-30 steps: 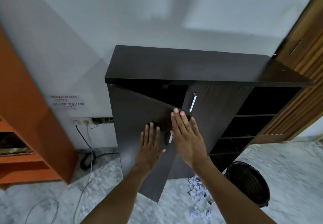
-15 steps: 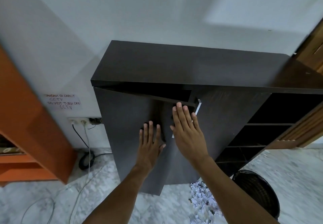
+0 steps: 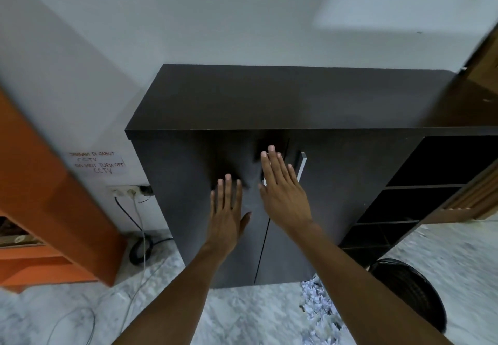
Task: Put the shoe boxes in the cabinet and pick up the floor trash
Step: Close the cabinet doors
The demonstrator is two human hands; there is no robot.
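Pressure even beside seam: left hand (image 3: 227, 210) and right hand (image 3: 283, 194), fingers straight, flat on dark wooden cabinet (image 3: 269, 97) doors, seemingly flush through blur; shredded white paper trash (image 3: 318, 309) at its base.

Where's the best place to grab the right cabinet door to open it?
Take the silver bar handle near the inner edge of the right cabinet door, from the front. It stands upright, raised off the flat panel, so a grip can likely hook behind it and pull.
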